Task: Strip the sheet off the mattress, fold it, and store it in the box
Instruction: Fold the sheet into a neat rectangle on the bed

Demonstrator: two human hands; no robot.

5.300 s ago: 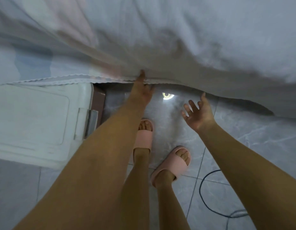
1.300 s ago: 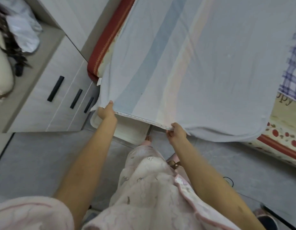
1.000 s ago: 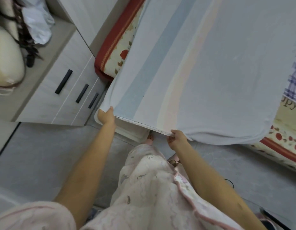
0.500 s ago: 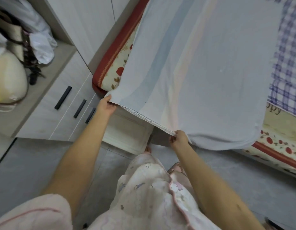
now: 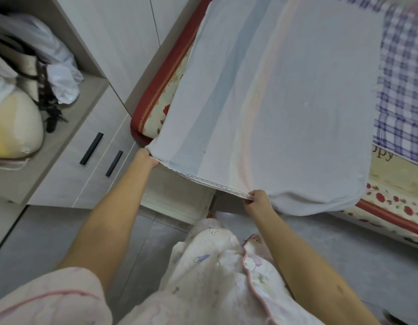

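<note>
Centrally, striped sheet draped over the mattress — near hem taut, left hand gripping its corner mid-frame, right hand pinching the hem right of centre, box below.

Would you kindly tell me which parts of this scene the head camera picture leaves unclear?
Head view, white plastic box: far part under the pale striped sheet, left end behind the left arm.
Head view, left hand: fingertips tucked under the sheet corner it grips.
Head view, red-edged floral mattress: mostly covered by the sheet.
Head view, purple checked cloth: cut off by the right edge, blurred at the top.
</note>
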